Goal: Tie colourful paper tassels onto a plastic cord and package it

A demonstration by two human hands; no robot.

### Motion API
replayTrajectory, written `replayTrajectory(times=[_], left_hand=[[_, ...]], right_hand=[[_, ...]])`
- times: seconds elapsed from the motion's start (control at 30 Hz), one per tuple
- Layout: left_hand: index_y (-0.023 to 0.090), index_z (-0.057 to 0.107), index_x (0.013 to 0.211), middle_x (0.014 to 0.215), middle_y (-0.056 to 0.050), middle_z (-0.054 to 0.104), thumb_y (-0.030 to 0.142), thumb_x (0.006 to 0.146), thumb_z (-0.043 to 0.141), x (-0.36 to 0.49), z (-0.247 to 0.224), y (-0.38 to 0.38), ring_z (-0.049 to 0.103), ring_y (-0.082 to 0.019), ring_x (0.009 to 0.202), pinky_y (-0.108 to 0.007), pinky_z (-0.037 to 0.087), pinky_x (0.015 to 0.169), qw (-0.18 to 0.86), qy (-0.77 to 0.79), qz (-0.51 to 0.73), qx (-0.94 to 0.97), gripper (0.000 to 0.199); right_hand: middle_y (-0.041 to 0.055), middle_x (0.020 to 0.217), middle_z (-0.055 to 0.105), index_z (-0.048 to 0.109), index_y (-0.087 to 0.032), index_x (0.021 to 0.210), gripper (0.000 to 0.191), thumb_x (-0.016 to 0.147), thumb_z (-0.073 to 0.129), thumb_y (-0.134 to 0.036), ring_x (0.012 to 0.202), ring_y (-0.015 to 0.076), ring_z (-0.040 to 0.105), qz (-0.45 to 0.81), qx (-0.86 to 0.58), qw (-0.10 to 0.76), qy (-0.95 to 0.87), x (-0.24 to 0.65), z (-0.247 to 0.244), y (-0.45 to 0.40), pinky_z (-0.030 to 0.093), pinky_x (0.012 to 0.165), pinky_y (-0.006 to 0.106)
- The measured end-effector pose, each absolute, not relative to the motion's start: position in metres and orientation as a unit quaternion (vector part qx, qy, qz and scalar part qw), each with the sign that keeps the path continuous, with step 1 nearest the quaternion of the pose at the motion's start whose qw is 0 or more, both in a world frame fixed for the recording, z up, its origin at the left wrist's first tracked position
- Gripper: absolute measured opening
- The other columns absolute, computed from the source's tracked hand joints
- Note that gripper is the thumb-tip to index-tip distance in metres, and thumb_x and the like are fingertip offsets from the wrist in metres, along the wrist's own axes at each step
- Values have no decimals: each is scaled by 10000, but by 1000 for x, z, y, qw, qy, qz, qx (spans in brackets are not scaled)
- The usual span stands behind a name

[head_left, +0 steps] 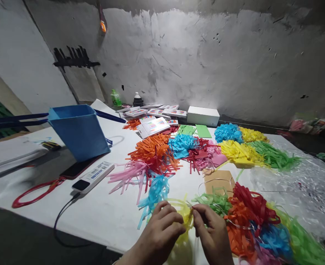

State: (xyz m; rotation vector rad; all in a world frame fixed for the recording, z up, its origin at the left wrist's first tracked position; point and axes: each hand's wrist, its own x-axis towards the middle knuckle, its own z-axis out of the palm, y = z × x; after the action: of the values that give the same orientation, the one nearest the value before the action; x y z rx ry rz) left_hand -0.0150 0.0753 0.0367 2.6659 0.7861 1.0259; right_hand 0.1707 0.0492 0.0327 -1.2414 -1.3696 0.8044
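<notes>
Bright tabletop (pixel 104 217), dim outer edges

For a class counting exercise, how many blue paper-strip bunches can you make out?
4: middle bunch, back bunch, near bunch just beyond the left hand, and lower-right bunch. Others may be hidden.

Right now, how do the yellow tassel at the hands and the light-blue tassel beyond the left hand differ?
The yellow tassel is at the fingertips of the right hand; the light-blue tassel lies on the table. The left hand partly hides the yellow tassel, while more of the light-blue tassel shows. Both are made of thin strips.
</notes>
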Motion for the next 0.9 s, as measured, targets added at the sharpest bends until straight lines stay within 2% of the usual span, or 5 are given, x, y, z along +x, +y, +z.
replayTrajectory(times=[0.13, 0.3, 0.43, 0.6, 0.9], left_hand=[[237, 665, 826, 1029, -82, 720, 252, 887, 652, -27, 40, 71, 653, -266, 952, -381, 496, 833, 141, 398, 342, 840, 64], [253, 620, 1211, 1276, -132, 644, 303, 912, 624, -16, 44, 66, 576, -308, 1199, -467, 430, 1032, 198, 428, 419, 776, 303], [208, 690, 897, 892, -72, 705, 370, 956, 551, 3, 42, 65, 642, -233, 890, -383, 483, 900, 421, 386, 394, 720, 222], [153, 710, 892, 736, -31, 665, 507, 792, 760, 8, 32, 66, 609, -147, 662, -240, 471, 642, 746, 349, 393, 409, 372], [147, 715, 856, 698, -6, 625, 520, 750, 795, 10, 31, 65, 555, -119, 614, -217, 426, 599, 745, 373, 392, 390, 396]], right_hand=[[-3, 638, 567, 699, -190, 893, 362, 909, 577, -530, 564, 140, 550, 342, -566, 567, -490, 174, 29, 44, 434, 470, 207], [-17, 595, 555, 722, -208, 873, 316, 908, 591, -493, 483, 117, 492, 328, -539, 578, -518, 161, 28, 41, 418, 457, 215], [-14, 597, 594, 753, -219, 932, 296, 910, 598, -471, 464, 112, 524, 322, -533, 583, -522, 159, 26, 36, 436, 470, 214], [-22, 569, 611, 770, -228, 922, 278, 911, 598, -446, 385, 94, 485, 309, -560, 542, -545, 168, 26, 26, 390, 407, 208], [10, 680, 696, 740, -239, 816, 258, 931, 568, -393, 575, 143, 638, 231, -556, 519, -606, 168, 29, 24, 460, 563, 216]])
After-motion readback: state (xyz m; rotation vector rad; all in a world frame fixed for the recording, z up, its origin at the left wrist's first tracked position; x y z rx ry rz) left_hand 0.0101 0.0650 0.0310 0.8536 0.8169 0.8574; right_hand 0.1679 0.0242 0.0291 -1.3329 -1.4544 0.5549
